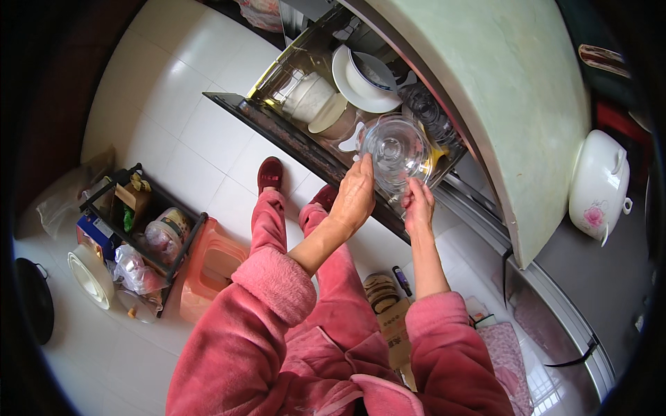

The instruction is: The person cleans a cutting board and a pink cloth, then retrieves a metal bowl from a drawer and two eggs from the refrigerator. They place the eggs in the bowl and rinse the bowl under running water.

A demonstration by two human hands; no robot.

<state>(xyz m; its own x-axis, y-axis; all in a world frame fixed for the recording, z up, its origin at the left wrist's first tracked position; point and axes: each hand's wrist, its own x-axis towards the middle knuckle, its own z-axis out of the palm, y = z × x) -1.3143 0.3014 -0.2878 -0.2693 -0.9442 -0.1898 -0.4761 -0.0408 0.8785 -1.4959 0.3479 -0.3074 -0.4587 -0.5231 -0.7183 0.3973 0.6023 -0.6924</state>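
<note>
A clear glass bowl (398, 148) is gripped between both my hands, above the front right part of a pulled-out drawer; it may be several nested pieces, I cannot tell. My left hand (355, 197) grips its near left rim. On the near right rim are the fingers of my right hand (419, 205). Behind the bowl, a white bowl with a blue rim (367, 78) rests tilted against a white plate (343, 73). White bowls (309, 96) stand on edge at the drawer's left. Clear glassware (429, 112) lies at the right.
The dark drawer front (291, 138) crosses before my legs, below a pale green countertop (484, 78). A white lidded pot (598, 187) with a pink flower stands at right. On the floor at left are a loaded black rack (187, 244) and a pink plastic stool (213, 265). A cardboard box (394, 327) lies near my legs.
</note>
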